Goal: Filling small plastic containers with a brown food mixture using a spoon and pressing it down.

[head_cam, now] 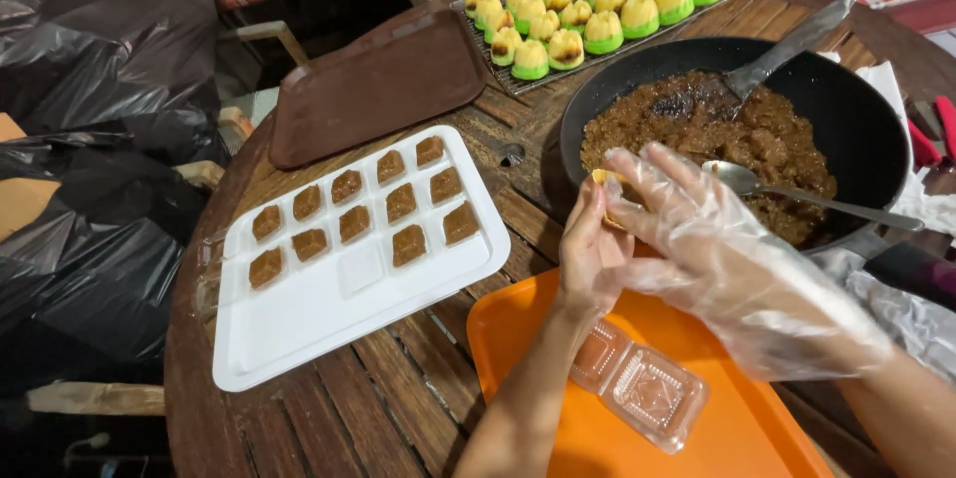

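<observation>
Left hand (590, 251) pinching pastry (603, 179), gloved right hand (727, 259) touching

Round wooden table (398, 408): white tray (299, 324), orange tray (757, 428), pan (856, 110).

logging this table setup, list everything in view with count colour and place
table: 1, brown wood slats, round, under everything
white tray: 1, white, left of centre, holds the brown pieces
brown pieces: 11, brown, in the white tray's pockets
brown tray: 1, brown, bare, behind the white tray
rack: 1, dark wire, back centre
cakes: about 20, yellow on green, on the rack
pan: 1, black, right, holds brown filling
filling: brown, in the pan
spoon: 1, metal, lying in the pan
spatula: 1, metal, in the pan's far side
orange tray: 1, orange, front
clear box: 1, clear plastic, open, on the orange tray
black bags: several, black, left
left hand: bare, holds a small yellow piece
right hand: in a clear glove, touching the same piece
</observation>
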